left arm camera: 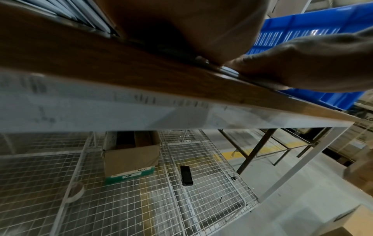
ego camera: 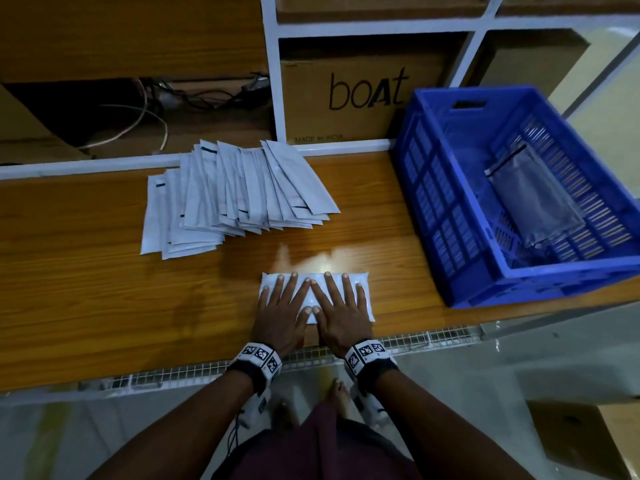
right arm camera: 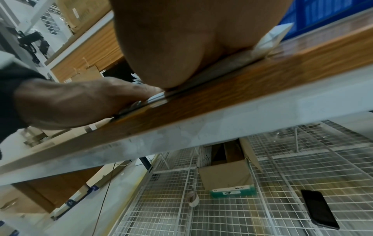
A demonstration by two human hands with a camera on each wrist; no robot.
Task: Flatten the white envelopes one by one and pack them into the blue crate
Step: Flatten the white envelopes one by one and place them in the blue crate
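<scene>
One white envelope (ego camera: 311,298) lies near the front edge of the wooden table (ego camera: 104,289). Both hands press flat on it with fingers spread: my left hand (ego camera: 282,306) covers its left half, my right hand (ego camera: 341,306) its right half. In the right wrist view a corner of this envelope (right arm camera: 272,39) sticks out beside the right palm (right arm camera: 191,39). A fanned pile of white envelopes (ego camera: 235,195) lies at the back of the table. The blue crate (ego camera: 440,202) stands at the right with an envelope (ego camera: 533,199) lying inside.
A cardboard box marked "boat" (ego camera: 360,95) and loose cables (ego camera: 156,109) sit in the shelving behind the table. Under the table, a wire mesh shelf (left arm camera: 121,207) carries a cardboard box (left arm camera: 129,159), a black phone (left arm camera: 186,175) and a tape roll (right arm camera: 192,198).
</scene>
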